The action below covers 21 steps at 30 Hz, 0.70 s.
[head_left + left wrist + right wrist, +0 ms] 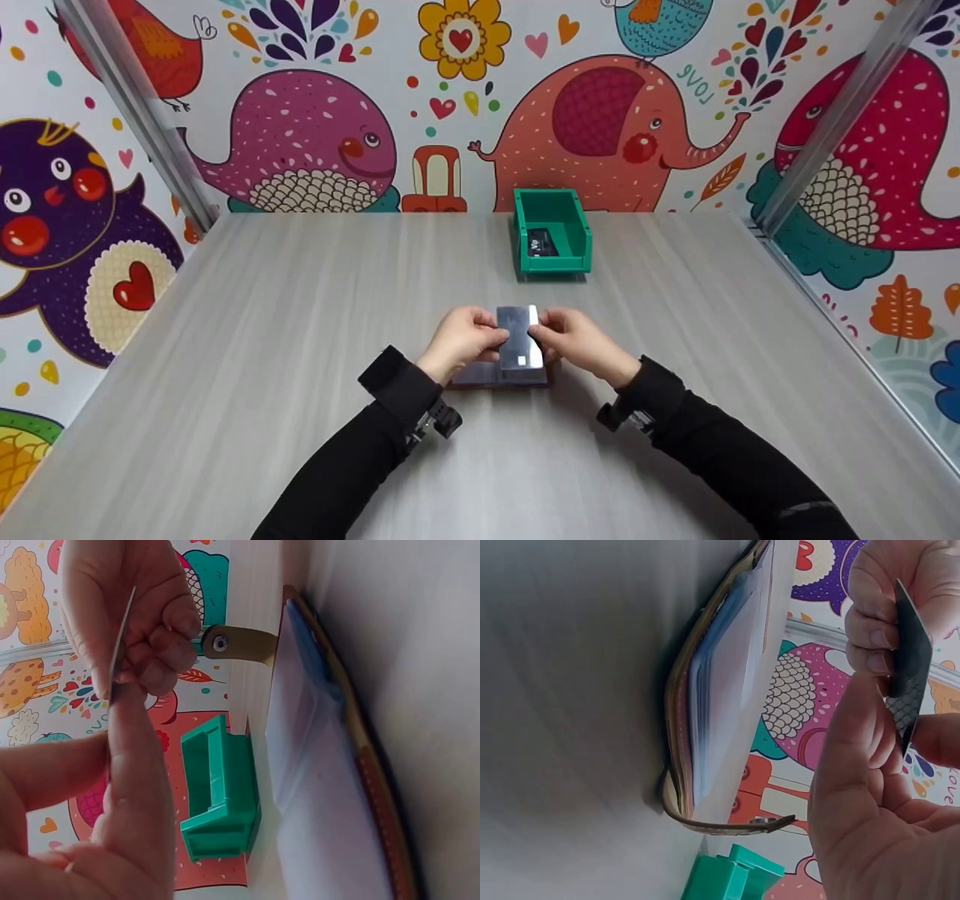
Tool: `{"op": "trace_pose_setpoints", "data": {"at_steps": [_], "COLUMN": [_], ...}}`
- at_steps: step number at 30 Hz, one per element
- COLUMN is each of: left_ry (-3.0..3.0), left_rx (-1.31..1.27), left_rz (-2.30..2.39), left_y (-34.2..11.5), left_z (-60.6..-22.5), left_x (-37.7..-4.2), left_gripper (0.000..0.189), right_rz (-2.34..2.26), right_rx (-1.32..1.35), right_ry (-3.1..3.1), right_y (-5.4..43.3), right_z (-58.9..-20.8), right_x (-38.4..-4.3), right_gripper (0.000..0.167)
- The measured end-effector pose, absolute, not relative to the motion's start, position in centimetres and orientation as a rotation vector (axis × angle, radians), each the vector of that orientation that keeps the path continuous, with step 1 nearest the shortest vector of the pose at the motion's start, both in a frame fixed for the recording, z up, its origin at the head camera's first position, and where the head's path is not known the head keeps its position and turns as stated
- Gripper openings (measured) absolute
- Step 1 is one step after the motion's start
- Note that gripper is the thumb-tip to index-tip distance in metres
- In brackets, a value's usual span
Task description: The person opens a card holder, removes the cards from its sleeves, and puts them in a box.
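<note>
A thin silvery-grey card [517,341] with a small pale square near its lower end is held up by both hands. My left hand [463,339] pinches its left edge between thumb and fingers. On the opposite edge, my right hand [586,346] pinches it the same way. Both wrist views show the card [913,664] nearly edge-on, raised above a card holder. That card holder [474,373] lies open on the table below the hands, with a brown stitched cover and clear plastic sleeves [322,795]. Its strap [244,645] with a metal snap sticks out from the cover.
A green open-front bin [555,264] stands behind the hands, near the back wall, with a small black object [538,241] inside. Walls printed with cartoon animals enclose the light wood-grain table [315,300], with metal posts [135,112] at the back corners.
</note>
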<state>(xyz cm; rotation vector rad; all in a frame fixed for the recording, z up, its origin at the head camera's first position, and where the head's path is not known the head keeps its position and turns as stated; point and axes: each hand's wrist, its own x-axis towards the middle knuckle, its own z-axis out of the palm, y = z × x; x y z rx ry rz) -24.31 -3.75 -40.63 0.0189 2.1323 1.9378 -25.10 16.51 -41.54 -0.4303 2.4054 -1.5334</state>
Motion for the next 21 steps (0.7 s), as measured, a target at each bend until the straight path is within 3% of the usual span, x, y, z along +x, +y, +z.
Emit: {"op": "trace_pose_setpoints", "data": {"at_steps": [21], "left_ry": [2.336], "left_rx": [0.088], "left_rz": [1.916], "left_y": [-5.3], "left_z": [-41.2], "left_x": [-24.6], "left_gripper": [0.016], "right_rz": [-1.649], "right_rx": [-0.361], "right_ry": [2.326], "right_y": [17.8], "right_z": [-41.3], "right_x": [-25.9], "right_gripper": [0.016]}}
